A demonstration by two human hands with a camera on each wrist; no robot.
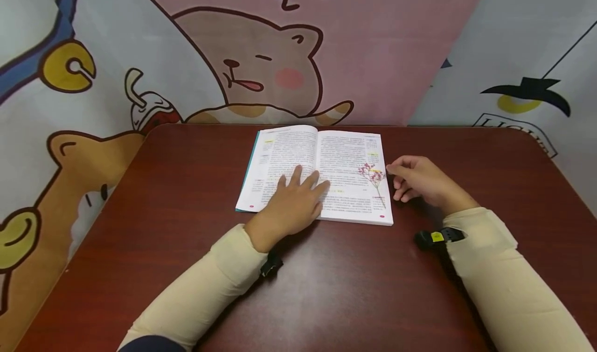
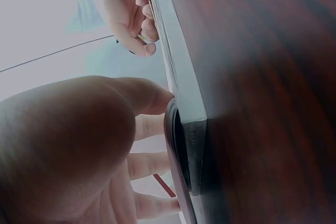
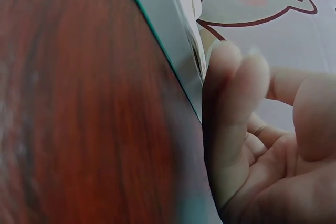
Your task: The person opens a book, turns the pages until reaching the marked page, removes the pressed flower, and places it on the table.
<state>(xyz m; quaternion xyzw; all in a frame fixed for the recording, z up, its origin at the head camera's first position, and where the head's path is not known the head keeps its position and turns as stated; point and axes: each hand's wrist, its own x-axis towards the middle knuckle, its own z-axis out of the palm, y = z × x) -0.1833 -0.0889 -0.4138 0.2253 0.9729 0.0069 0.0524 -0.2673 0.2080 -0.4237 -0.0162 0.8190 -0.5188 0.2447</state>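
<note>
An open book [image 1: 345,207] lies on the table, with printed text, a few yellow highlights and a teal cover edge on its left. My left hand [image 1: 294,201] rests on it near the center fold, fingers spread over the lower left page and the thumb reaching the right page. On the right page, by its outer edge, is a pink flower sprig [image 1: 373,176] with a thin stem. Just beside that edge is my right hand [image 1: 422,183], fingers loosely bent and fingertips right at the book's side. Nothing shows between those fingers in the right wrist view.
The dark reddish wooden table [image 1: 345,290] extends around the book on all sides. Behind it hangs a cartoon-printed backdrop [image 1: 373,56]. Cream sleeves cover both forearms, and a black strap with a yellow tag [image 1: 437,236] sits at the right wrist.
</note>
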